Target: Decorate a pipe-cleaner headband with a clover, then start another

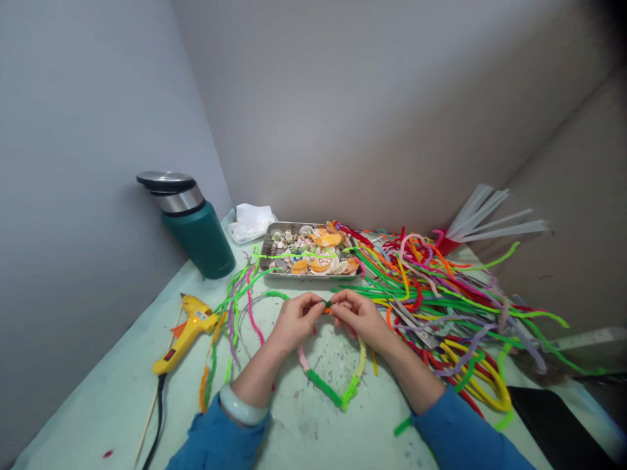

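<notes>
Both my hands meet over the middle of the pale green table [122, 405]. My left hand [294, 321] and my right hand [360, 316] pinch the top of a multicoloured pipe-cleaner loop [333, 388], fingertips almost touching. The loop hangs toward me in pink, green and yellow stretches. Its orange and green ends sit between my fingertips. Both forearms wear blue sleeves, and a pale bangle [242, 408] circles my left wrist.
A big heap of coloured pipe cleaners [441, 294] spreads to the right, with scissors [414, 323] on it. A metal tray of shells [311, 251] lies behind my hands. A yellow glue gun [186, 333], a teal flask [196, 228] and loose pipe cleaners [235, 307] lie left.
</notes>
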A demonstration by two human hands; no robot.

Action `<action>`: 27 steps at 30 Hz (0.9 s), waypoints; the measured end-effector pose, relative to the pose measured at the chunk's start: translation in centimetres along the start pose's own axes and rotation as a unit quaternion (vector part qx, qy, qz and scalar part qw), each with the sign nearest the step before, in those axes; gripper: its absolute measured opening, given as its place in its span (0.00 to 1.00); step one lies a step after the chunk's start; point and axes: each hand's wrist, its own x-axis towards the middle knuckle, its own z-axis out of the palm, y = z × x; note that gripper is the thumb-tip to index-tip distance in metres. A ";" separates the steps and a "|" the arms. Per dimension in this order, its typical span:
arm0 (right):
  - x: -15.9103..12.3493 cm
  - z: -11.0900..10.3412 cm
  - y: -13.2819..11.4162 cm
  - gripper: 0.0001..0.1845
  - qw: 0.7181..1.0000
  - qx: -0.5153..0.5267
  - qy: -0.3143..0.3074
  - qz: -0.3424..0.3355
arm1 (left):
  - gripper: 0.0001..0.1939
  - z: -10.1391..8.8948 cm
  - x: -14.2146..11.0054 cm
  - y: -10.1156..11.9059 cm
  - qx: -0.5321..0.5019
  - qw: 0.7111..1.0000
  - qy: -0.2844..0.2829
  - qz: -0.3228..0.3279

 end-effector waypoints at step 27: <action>0.0 0.0 -0.1 0.12 1.000 0.007 -0.008 0.001 | 0.10 0.2 0.2 -1.0 0.020 0.999 -0.019 0.024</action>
